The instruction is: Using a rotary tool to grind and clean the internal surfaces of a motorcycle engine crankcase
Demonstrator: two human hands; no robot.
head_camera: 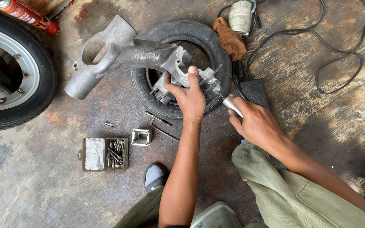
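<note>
A grey cast-metal engine casing [119,52] lies across a small black tyre [222,50] on the concrete floor. My left hand [189,97] grips the casing's inner end over the tyre's hole. My right hand [254,122] holds a silver pen-shaped rotary tool handpiece [230,104], its tip pointed at the casing beside my left fingers. A black cable runs from the tool toward the back.
A large wheel with silver rim [9,69] lies at the left, an orange spray can [26,14] behind it. An open tin of bits [105,154], a small square metal part [141,137] and hex keys [161,124] lie in front. A brown rag [230,39], motor unit [240,16] and foot pedal [255,93] sit nearby.
</note>
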